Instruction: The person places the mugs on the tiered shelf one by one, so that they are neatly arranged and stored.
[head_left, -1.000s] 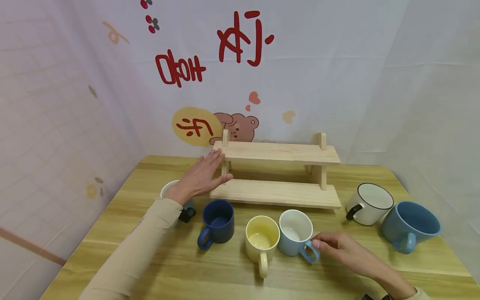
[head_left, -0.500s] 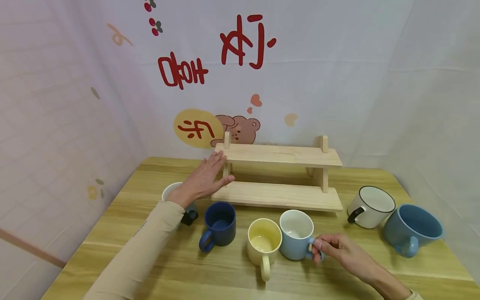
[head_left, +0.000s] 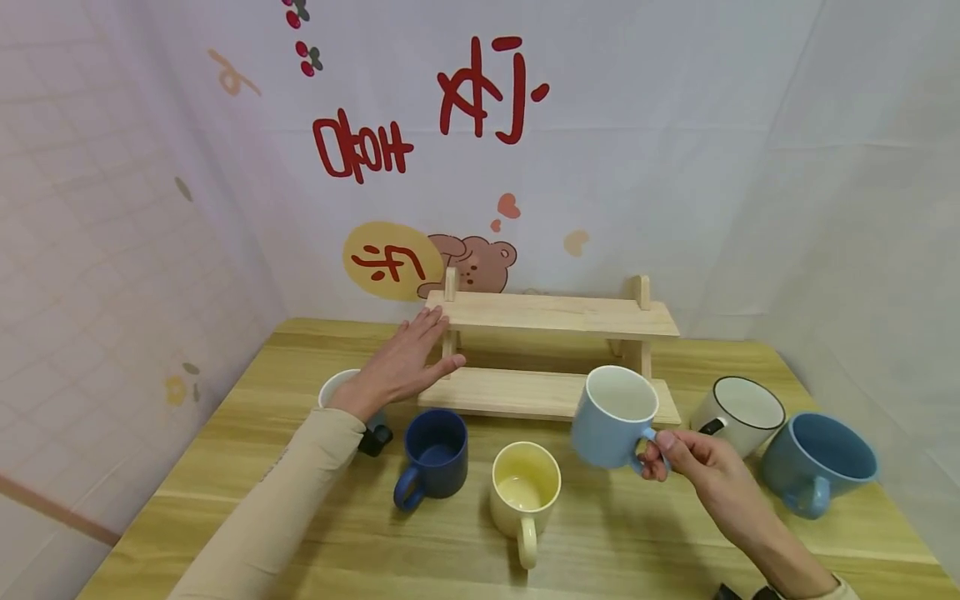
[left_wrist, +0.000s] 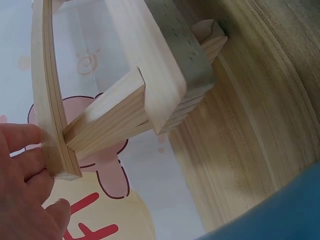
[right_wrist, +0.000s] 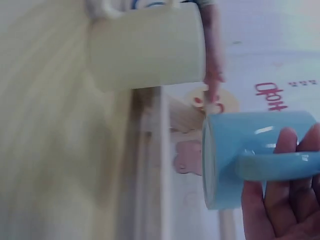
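Note:
My right hand [head_left: 708, 475] grips the handle of a light blue mug [head_left: 609, 429] with a white inside. The mug is lifted off the table, in front of the lower shelf's right half; in the right wrist view the fingers [right_wrist: 280, 200] curl round its handle. My left hand [head_left: 405, 367] lies with fingers spread at the left end of the upper board of a two-tier wooden shelf [head_left: 547, 312]. Seen from the left wrist, its fingertips touch that board's end [left_wrist: 55, 150]. A yellow mug [head_left: 517, 512] and a dark blue mug [head_left: 442, 467] stand upright in front of the shelf.
A white mug with a black rim [head_left: 738, 417] and a wide blue mug [head_left: 817, 458] stand on the right of the wooden table [head_left: 420, 558]. Another mug [head_left: 333, 383] is partly hidden behind the left forearm. A printed cloth [head_left: 637, 167] hangs behind the shelf.
My right hand has closed on the light blue mug's handle and lifted it up, away from the yellow mug, toward the shelf. The left hand stays at the shelf's end.

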